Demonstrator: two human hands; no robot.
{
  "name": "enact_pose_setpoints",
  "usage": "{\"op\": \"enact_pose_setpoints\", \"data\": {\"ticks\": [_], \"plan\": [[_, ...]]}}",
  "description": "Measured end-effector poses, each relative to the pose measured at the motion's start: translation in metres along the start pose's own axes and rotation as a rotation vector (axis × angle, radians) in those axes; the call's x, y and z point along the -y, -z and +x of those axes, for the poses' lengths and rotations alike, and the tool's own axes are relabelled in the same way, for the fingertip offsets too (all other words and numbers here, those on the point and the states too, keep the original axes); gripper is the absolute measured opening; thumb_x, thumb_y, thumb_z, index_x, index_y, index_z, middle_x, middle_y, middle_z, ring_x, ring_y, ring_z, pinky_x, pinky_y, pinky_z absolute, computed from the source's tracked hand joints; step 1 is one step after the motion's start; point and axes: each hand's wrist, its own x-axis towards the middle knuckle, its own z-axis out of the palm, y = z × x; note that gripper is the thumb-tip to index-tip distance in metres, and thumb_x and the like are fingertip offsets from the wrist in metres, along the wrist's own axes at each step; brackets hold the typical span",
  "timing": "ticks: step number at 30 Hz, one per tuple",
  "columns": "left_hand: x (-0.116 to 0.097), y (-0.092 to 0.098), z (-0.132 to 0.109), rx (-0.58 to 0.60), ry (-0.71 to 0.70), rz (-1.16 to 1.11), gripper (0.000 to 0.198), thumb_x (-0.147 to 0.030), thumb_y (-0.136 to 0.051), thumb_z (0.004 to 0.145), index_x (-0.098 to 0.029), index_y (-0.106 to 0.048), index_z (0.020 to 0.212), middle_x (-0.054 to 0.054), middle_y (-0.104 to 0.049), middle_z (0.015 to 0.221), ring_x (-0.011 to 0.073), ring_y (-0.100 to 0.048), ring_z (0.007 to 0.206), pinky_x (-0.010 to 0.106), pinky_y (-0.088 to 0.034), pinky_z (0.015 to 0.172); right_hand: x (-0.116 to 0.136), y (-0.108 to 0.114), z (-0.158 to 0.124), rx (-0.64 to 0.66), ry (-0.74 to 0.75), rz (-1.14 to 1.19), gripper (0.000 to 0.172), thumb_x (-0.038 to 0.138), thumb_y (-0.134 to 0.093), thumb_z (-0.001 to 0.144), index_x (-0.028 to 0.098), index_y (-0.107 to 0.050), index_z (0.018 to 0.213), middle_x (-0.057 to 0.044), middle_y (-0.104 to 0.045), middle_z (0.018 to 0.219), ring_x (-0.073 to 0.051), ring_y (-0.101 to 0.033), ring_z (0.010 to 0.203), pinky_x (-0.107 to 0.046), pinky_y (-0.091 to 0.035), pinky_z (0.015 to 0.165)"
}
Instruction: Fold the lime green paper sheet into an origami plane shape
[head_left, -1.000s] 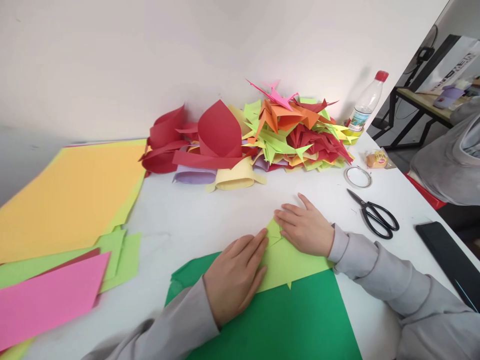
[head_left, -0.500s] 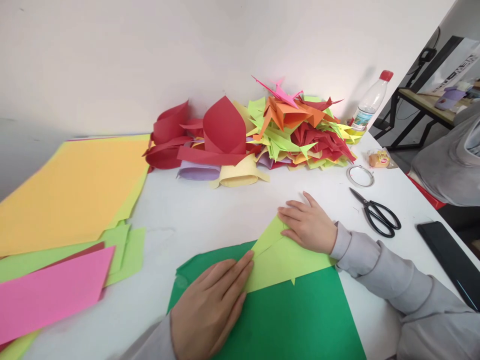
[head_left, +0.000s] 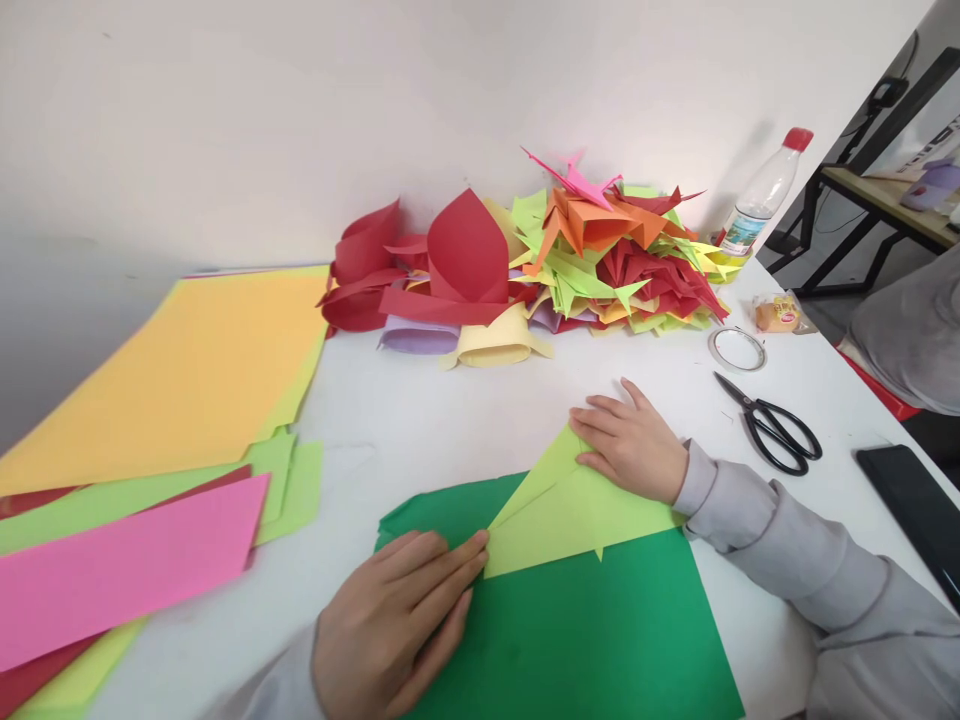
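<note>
A light green folded paper triangle (head_left: pixel 570 515) lies on a dark green sheet (head_left: pixel 600 630) near the front of the white table (head_left: pixel 420 420). My right hand (head_left: pixel 634 445) rests flat on the triangle's upper tip, fingers stretched out. My left hand (head_left: pixel 394 620) lies flat on the dark green sheet, its fingertips touching the triangle's lower left corner along the folded edge. Neither hand grips anything.
A heap of folded paper shapes (head_left: pixel 600 260) and red paper curls (head_left: pixel 450 270) sits against the wall. Loose coloured sheets (head_left: pixel 172 370) cover the left. Scissors (head_left: pixel 780 432), a tape roll (head_left: pixel 736 348), a bottle (head_left: pixel 761 195) and a dark phone (head_left: pixel 915 510) lie right. Another person's grey sleeve (head_left: pixel 911 340) is at far right.
My left hand has slid down and left along the triangle's folded edge, from near its tip to its lower corner. My right hand stays pressed on the tip.
</note>
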Motion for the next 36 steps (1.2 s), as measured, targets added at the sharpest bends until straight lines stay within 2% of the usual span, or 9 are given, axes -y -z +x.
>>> {"op": "enact_pose_setpoints", "data": {"ticks": [3,6,9,12,14,17,21,31,36], "plan": [[0.004,0.005,-0.003,0.007,0.021,-0.055,0.027,-0.007,-0.045,0.085,-0.014,-0.063,0.104,0.012,-0.072,0.096,0.0203,-0.058,0.074,0.036,-0.049,0.064,-0.001,0.000,0.000,-0.008,-0.011,-0.014,0.033,0.036,-0.051,0.093,0.018,-0.061,0.120,-0.011,-0.063,0.123,-0.027,-0.051,0.120,-0.059,-0.022,0.109],[0.011,0.010,0.005,0.021,0.015,-0.097,0.026,-0.005,-0.045,0.085,-0.016,-0.063,0.099,0.009,-0.071,0.087,0.0196,-0.058,0.073,0.036,-0.050,0.065,-0.003,0.001,0.000,-0.010,-0.028,-0.026,0.033,0.035,-0.051,0.093,0.018,-0.061,0.119,-0.011,-0.063,0.122,-0.027,-0.050,0.121,-0.060,-0.022,0.109],[0.020,0.008,0.026,0.037,0.000,0.011,0.031,-0.008,-0.045,0.088,-0.016,-0.060,0.114,0.012,-0.069,0.105,0.0232,-0.059,0.092,0.040,-0.053,0.078,-0.006,0.001,0.003,-0.009,-0.024,-0.031,0.033,0.035,-0.052,0.093,0.017,-0.061,0.119,-0.012,-0.063,0.121,-0.029,-0.049,0.122,-0.062,-0.023,0.108],[0.028,-0.008,0.056,0.096,-0.036,0.089,0.036,-0.010,-0.041,0.090,-0.012,-0.055,0.124,0.016,-0.057,0.129,0.0292,-0.049,0.120,0.046,-0.047,0.096,-0.009,0.002,0.006,-0.008,-0.005,-0.035,0.033,0.035,-0.051,0.093,0.016,-0.061,0.119,-0.012,-0.064,0.119,-0.029,-0.048,0.123,-0.063,-0.024,0.107],[0.032,-0.023,0.074,0.117,-0.049,0.094,0.035,-0.015,-0.041,0.091,-0.010,-0.055,0.123,0.018,-0.053,0.133,0.0301,-0.046,0.123,0.047,-0.045,0.099,-0.011,0.002,0.007,-0.007,0.014,-0.039,0.034,0.036,-0.050,0.094,0.016,-0.061,0.118,-0.013,-0.064,0.119,-0.029,-0.047,0.124,-0.064,-0.023,0.107],[0.037,-0.046,0.090,0.148,-0.093,0.080,0.036,-0.023,-0.045,0.092,-0.013,-0.055,0.126,0.017,-0.056,0.129,0.0295,-0.047,0.120,0.047,-0.045,0.099,-0.015,0.002,0.007,-0.014,0.028,-0.050,0.035,0.036,-0.045,0.096,0.015,-0.060,0.119,-0.013,-0.063,0.121,-0.030,-0.045,0.125,-0.065,-0.023,0.107],[0.041,-0.060,0.090,0.149,-0.128,0.086,0.038,-0.028,-0.046,0.093,-0.012,-0.055,0.126,0.018,-0.054,0.130,0.0314,-0.048,0.117,0.049,-0.047,0.094,-0.019,0.002,0.006,-0.013,0.041,-0.047,0.033,0.032,-0.043,0.097,0.014,-0.059,0.120,-0.013,-0.062,0.122,-0.030,-0.044,0.126,-0.065,-0.022,0.106],[0.036,-0.054,0.090,0.177,-0.097,0.086,0.037,-0.025,-0.041,0.094,-0.022,-0.055,0.128,0.015,-0.050,0.131,0.0311,-0.045,0.118,0.051,-0.044,0.094,-0.018,0.003,0.006,0.015,0.027,0.006,0.031,0.029,-0.042,0.096,0.019,-0.061,0.120,-0.012,-0.061,0.123,-0.030,-0.044,0.125,-0.065,-0.022,0.105],[0.036,-0.058,0.087,0.139,-0.074,0.038,0.039,-0.023,-0.043,0.092,-0.023,-0.054,0.129,0.015,-0.050,0.130,0.0310,-0.044,0.119,0.053,-0.044,0.094,-0.019,0.002,0.006,0.031,0.013,0.009,0.031,0.030,-0.043,0.096,0.020,-0.060,0.120,-0.011,-0.060,0.124,-0.030,-0.043,0.126,-0.065,-0.021,0.105]]}}
